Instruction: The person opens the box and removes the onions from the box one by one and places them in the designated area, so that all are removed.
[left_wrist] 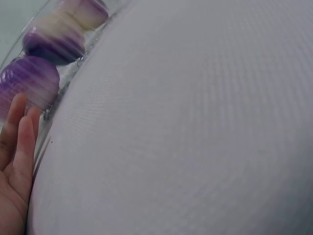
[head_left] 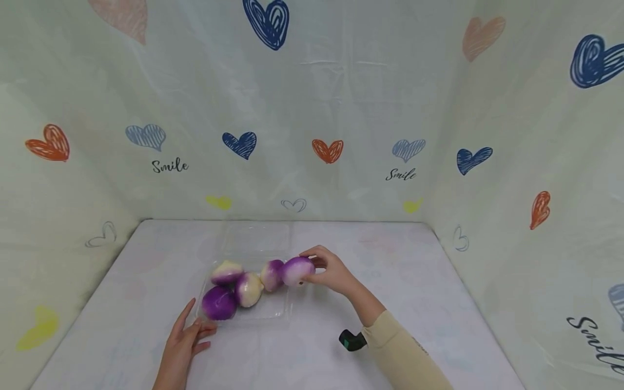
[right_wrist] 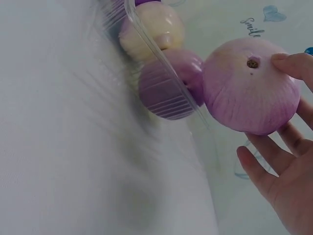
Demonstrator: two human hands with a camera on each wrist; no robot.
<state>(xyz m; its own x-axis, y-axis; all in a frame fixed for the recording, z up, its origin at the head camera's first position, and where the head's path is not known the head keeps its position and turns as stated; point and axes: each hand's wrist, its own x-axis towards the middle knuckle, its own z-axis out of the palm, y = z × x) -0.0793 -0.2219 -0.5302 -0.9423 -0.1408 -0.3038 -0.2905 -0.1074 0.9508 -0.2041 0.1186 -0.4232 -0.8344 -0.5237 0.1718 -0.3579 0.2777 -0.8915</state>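
My right hand [head_left: 333,271] grips a purple-and-white turnip [right_wrist: 252,85] between thumb and fingers, over the right side of a clear plastic box [head_left: 275,315]. The turnip's root end faces the right wrist camera. Inside the box lie several more turnips, among them a deep purple one [head_left: 219,303] at the front left, a mostly cream one [head_left: 249,290] and one [head_left: 272,275] right beside the held turnip. At the box's front left corner my left hand [head_left: 182,344] has its fingers extended, fingertips right at the wall in the left wrist view.
The box's clear lid [head_left: 258,238] lies folded back behind it. A small black object [head_left: 352,340] with a green patch shows by the right sleeve. Curtains [head_left: 292,97] printed with hearts surround the pale table [head_left: 390,271] at the back and sides.
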